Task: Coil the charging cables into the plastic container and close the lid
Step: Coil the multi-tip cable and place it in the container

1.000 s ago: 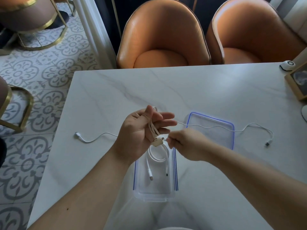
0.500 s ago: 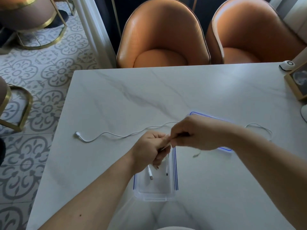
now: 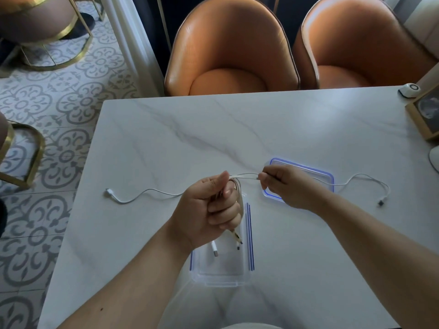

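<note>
White cable is lying slack across the marble table, past the open container and over its lid. The left hand is clenching a beige cable above the container; the right hand is pinching its end.

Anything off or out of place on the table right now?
Nothing spilled or damaged. One oddity: a long white cable sprawls uncoiled across the table and over the lid, so it may snag when the lid is lifted. The left hand grips a beige cable above the container; the right hand pinches its end.
</note>
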